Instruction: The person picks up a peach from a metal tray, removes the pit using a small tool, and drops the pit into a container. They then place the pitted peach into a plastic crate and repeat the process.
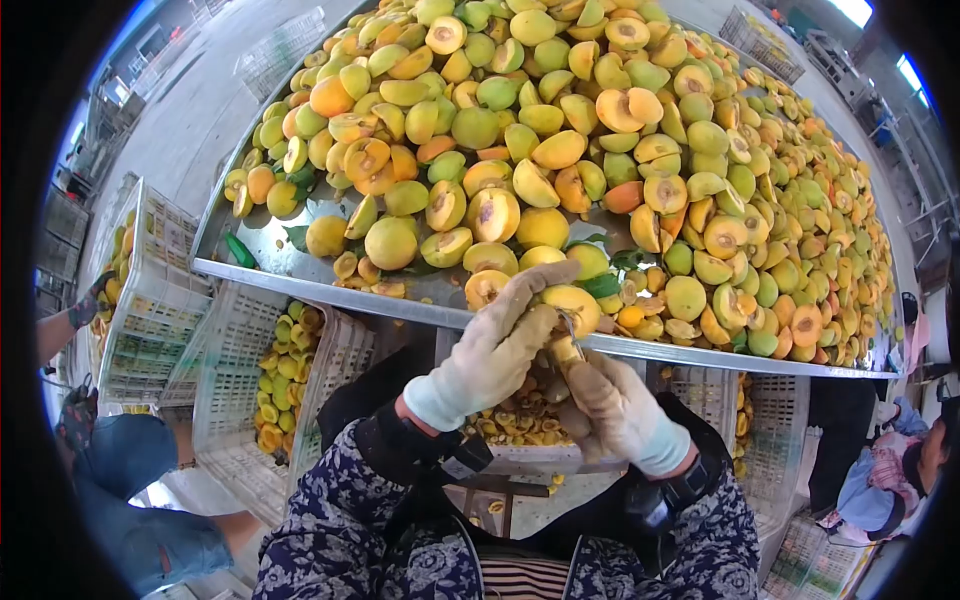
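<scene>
At the far left, a co-worker's gloved hand [88, 300] reaches toward a white plastic crate [150, 290] with a few fruits in it; a second crate [250, 380] just right of it holds a heap of yellow-green fruit, too many to count. Another person sits at the far right edge.

Near the middle, the left hand [495, 350], in a pale work glove, is closed around a halved fruit [570, 305], pressing it against the near rim of the desk [330, 296]. The fruit sits at the fingertips, slightly above and to the right of the palm, its cut face turned toward the wearer. The right hand [615, 410], also gloved, is curled narrowly around a small metal tool [568, 335] whose tip points up and slightly left into the fruit. So the fruit lies just above the right hand and touches the left hand; the tool's long axis runs near to far. The left hand carries the fruit, the right hand meets it from below.

Below both hands, a crate [520, 425] holds small brownish pieces, likely pits and scraps.

Counts: two hands of the wearer, one fruit held, one tool, at least three crates near. The pile of whole and halved fruit [560, 150] on the desk runs into the hundreds.
</scene>
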Motion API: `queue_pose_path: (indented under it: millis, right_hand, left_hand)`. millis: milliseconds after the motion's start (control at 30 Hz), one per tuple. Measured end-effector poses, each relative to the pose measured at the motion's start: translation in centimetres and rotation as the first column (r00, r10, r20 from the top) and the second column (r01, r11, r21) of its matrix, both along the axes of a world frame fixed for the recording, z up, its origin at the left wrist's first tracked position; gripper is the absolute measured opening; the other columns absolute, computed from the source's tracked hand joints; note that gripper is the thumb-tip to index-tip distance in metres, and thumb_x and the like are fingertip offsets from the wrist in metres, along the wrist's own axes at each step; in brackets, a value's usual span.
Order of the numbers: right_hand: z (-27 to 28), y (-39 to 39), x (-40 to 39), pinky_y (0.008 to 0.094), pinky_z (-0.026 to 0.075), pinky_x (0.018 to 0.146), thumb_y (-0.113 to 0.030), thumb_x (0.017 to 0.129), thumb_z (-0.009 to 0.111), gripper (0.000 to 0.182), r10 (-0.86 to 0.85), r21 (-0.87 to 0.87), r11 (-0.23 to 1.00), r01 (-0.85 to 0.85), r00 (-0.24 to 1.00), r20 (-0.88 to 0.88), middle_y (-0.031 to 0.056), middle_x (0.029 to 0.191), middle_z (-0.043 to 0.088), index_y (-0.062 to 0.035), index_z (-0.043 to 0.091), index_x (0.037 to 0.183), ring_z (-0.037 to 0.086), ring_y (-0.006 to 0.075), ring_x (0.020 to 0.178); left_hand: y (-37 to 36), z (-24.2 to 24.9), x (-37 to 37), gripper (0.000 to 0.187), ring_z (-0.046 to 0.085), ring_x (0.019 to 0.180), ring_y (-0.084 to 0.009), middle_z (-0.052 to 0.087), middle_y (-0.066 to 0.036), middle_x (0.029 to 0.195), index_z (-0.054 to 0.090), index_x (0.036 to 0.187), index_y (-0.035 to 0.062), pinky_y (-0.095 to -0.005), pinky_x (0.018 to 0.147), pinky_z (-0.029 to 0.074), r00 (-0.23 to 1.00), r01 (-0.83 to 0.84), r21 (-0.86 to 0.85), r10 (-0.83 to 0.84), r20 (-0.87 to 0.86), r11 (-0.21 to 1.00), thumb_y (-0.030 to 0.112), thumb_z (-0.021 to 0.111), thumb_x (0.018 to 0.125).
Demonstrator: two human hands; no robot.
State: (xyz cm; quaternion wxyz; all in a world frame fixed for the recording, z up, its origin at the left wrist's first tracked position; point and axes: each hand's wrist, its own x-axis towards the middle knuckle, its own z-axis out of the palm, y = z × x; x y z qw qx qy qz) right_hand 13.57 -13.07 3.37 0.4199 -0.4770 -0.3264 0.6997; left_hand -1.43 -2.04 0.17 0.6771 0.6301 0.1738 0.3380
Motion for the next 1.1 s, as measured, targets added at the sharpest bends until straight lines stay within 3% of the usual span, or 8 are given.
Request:
queue_pose_path:
  millis: [333, 400, 533, 633, 700, 800, 900, 1100]
  right_hand:
    - [-0.8, -1.4, -0.7, 0.0255, 0.04, 0.047, -0.058, 0.091, 0.056, 0.057, -0.011, 0.331, 0.942, -0.058, 0.979, 0.204, 0.0024, 0.062, 0.049, -0.0016, 0.055, 0.102, 0.048, 0.0109, 0.05]
    - [-1.0, -2.6, -1.1, 0.0316, 0.043, 0.047, -0.04, 0.094, 0.058, 0.039, -0.401, 0.692, 0.708, -0.14, 0.727, 0.557, 0.0049, 0.064, 0.051, -0.001, 0.056, 0.094, 0.052, 0.0156, 0.051]
    - [-6.3, -5.1, 2.3, 0.0452, 0.053, 0.067, -0.025, 0.083, 0.064, 0.025, 0.03, -0.013, 0.826, -0.563, 0.021, 0.999, 0.0141, 0.08, 0.067, -0.0074, 0.061, 0.099, 0.066, 0.0348, 0.075]
    - [-5.8, -5.9, 2.6, 0.0456, 0.052, 0.07, -0.024, 0.083, 0.063, 0.024, -0.008, 0.018, 0.88, -0.475, 0.022, 1.0, 0.0144, 0.085, 0.067, -0.0073, 0.06, 0.101, 0.066, 0.0338, 0.08]
    - [-4.7, -6.3, 2.0, 0.0447, 0.052, 0.072, -0.023, 0.084, 0.063, 0.024, -0.034, 0.067, 0.88, -0.47, 0.078, 0.996, 0.015, 0.088, 0.067, -0.007, 0.06, 0.101, 0.065, 0.0337, 0.083]
    - [-4.3, -6.1, 1.5, 0.0435, 0.052, 0.076, -0.023, 0.084, 0.063, 0.026, -0.093, 0.156, 0.881, -0.446, 0.16, 0.983, 0.0164, 0.091, 0.067, -0.0064, 0.058, 0.103, 0.065, 0.0345, 0.088]
    - [-4.8, -5.2, 1.7, 0.0451, 0.051, 0.075, -0.027, 0.085, 0.063, 0.028, -0.128, 0.211, 0.881, -0.423, 0.217, 0.968, 0.0176, 0.09, 0.066, -0.0067, 0.057, 0.104, 0.064, 0.0367, 0.087]
    - [-3.2, -3.8, 3.1, 0.0431, 0.049, 0.07, -0.036, 0.091, 0.061, 0.037, -0.214, 0.32, 0.94, -0.119, 0.526, 0.823, 0.0218, 0.083, 0.065, -0.0023, 0.058, 0.104, 0.063, 0.0398, 0.081]
  left_hand:
    - [-1.4, 0.9, -1.1, 0.048, 0.056, 0.112, -0.0203, 0.054, -0.011, 0.125, 0.036, 0.14, 0.003, -0.0365, 0.091, 0.05, 0.903, 0.173, -0.547, 0.091, 0.42, 0.819, 0.031, 0.045, 0.102]
    - [-1.7, 1.9, -3.9, 0.039, 0.06, 0.099, -0.0205, 0.055, -0.01, 0.121, 0.042, 0.137, 0.0057, -0.0359, 0.073, 0.056, 0.91, 0.068, -0.546, 0.172, 0.377, 0.835, 0.026, 0.042, 0.103]
    - [-2.2, 2.6, -12.2, 0.04, 0.063, 0.098, -0.0204, 0.054, -0.011, 0.123, 0.041, 0.138, 0.0069, -0.0288, 0.058, 0.057, 0.769, -0.616, -0.178, 0.635, 0.076, 0.767, 0.019, 0.049, 0.101]
    - [-1.3, 3.1, -20.0, 0.028, 0.061, 0.108, -0.0339, 0.065, -0.022, 0.111, 0.061, 0.118, 0.0027, -0.0415, 0.092, 0.049, 0.295, -0.544, 0.714, 0.897, -0.329, 0.44, 0.017, 0.058, 0.093]
    - [-0.2, 3.2, -20.0, 0.03, 0.06, 0.109, -0.0357, 0.065, -0.019, 0.113, 0.065, 0.112, 0.0033, -0.0417, 0.094, 0.048, 0.245, -0.315, 0.832, 0.886, -0.394, 0.457, 0.019, 0.061, 0.087]
    - [1.2, 3.5, -12.4, 0.033, 0.066, 0.094, -0.029, 0.068, -0.018, 0.103, 0.065, 0.114, 0.0021, -0.0367, 0.083, 0.052, 0.599, -0.242, 0.654, 0.641, -0.481, 0.717, 0.019, 0.064, 0.086]
    - [3.5, 0.2, -4.6, 0.045, 0.065, 0.094, -0.0368, 0.067, -0.021, 0.1, 0.06, 0.113, -0.0002, -0.043, 0.082, 0.052, 0.444, 0.125, 0.711, 0.602, -0.664, 0.692, 0.034, 0.064, 0.084]
    - [4.2, -2.1, -0.6, 0.054, 0.065, 0.098, -0.0288, 0.066, -0.022, 0.103, 0.056, 0.114, -0.0036, -0.0378, 0.084, 0.05, 0.668, -0.063, 0.543, 0.44, -0.601, 0.838, 0.03, 0.077, 0.077]
